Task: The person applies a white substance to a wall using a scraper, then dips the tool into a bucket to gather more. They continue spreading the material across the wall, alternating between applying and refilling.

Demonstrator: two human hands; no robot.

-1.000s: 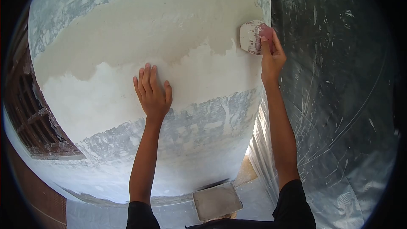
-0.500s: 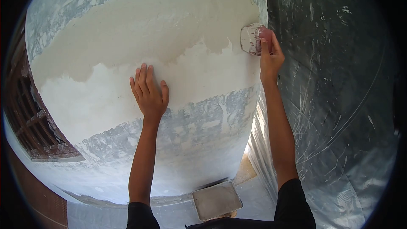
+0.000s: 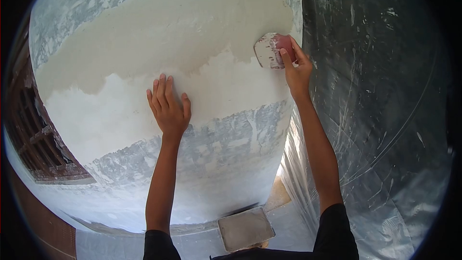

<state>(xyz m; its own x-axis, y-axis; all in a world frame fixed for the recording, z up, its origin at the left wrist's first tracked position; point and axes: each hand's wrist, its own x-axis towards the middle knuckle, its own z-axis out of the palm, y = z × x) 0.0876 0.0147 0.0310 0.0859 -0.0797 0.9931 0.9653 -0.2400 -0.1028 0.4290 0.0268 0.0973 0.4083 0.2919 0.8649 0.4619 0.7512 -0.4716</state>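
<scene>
My left hand (image 3: 169, 107) lies flat against the wall (image 3: 115, 115), its fingers spread over the white plaster just below the greyer, damp-looking coat (image 3: 159, 29). Between the thumb and fingers of my right hand (image 3: 297, 70) is a reddish putty scraper (image 3: 272, 51), smeared with pale filler. The scraper's broad edge points left and lies over the wall near its right-hand corner, at the lower border of the damp coat. Part of its far side is hidden by my fingers.
Dark plastic sheeting (image 3: 380, 106) splashed with white hangs to the right of the corner. At the wall's foot stands a rectangular tray (image 3: 245, 230) of grey-beige filler. A brown slatted window opening (image 3: 41, 135) is at the left.
My right hand has moved the scraper left and slightly down, away from the wall's corner. My left hand has stayed nearly in place.
</scene>
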